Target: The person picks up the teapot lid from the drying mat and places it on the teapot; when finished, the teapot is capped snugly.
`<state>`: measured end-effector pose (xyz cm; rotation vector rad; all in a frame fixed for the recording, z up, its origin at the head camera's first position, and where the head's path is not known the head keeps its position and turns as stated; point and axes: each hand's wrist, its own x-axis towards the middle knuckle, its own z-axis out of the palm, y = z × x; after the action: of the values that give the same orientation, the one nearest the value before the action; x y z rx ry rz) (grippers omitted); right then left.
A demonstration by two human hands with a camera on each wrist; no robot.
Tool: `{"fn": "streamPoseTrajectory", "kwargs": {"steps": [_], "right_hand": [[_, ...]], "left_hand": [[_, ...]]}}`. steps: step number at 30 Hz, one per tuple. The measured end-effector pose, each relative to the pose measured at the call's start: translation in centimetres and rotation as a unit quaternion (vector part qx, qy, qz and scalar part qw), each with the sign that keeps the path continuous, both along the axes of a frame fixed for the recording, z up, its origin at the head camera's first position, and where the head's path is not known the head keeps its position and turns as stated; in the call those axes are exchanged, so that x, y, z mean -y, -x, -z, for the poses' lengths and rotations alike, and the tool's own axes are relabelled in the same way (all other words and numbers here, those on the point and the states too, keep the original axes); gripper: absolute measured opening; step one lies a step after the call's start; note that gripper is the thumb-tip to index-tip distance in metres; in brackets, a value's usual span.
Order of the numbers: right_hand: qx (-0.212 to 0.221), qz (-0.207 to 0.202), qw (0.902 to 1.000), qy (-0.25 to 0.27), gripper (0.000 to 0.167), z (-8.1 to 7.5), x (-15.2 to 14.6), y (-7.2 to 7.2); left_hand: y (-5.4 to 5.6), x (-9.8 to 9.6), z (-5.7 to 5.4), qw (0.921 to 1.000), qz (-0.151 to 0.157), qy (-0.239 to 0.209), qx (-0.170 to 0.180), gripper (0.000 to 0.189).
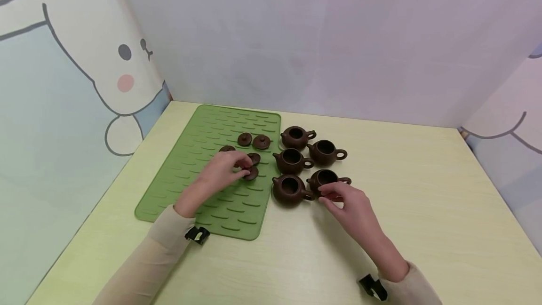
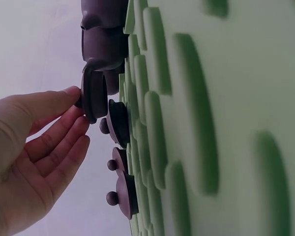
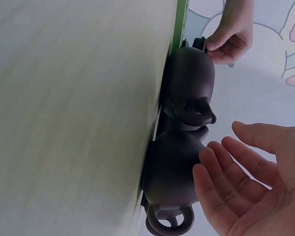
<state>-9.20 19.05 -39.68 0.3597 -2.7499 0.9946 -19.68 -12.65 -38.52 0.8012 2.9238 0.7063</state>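
My left hand [image 1: 220, 169] pinches a dark brown teapot lid [image 2: 95, 96] by its knob. In the left wrist view that lid is tipped on edge relative to the camera, raised a little off the green mat [image 1: 237, 208]. Several other lids [image 1: 261, 142] lie knob up on the mat around it. My right hand [image 1: 353, 206] is beside the front right teapot [image 1: 313, 182], its fingers relaxed and nothing between them. Whether the fingertips touch that teapot I cannot tell. The front left teapot [image 1: 288, 191] stands lidless next to it.
Several more lidless brown teapots stand in a cluster by the mat's right edge, among them a back left one [image 1: 295, 138] and a back right one [image 1: 324, 153]. The pale wooden table [image 1: 423, 201] meets a white backdrop [image 1: 313, 51] behind and printed side panels.
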Motion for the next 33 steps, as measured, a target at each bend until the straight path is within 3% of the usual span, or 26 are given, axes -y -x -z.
{"fn": "streamPoseTrajectory", "kwargs": {"steps": [17,33], "right_hand": [[0.06,-0.003,0.9982,0.006,0.018,0.1,0.9,0.4],[0.072,0.014,0.9972,-0.019,0.016,-0.2,1.4,0.7]], "left_hand": [[-0.4,-2.4,-1.3,0.9989,0.04,-0.024,-0.009,0.02],[-0.6,-5.6,-1.7,0.9948,0.091,-0.039,-0.021,0.017]]}}
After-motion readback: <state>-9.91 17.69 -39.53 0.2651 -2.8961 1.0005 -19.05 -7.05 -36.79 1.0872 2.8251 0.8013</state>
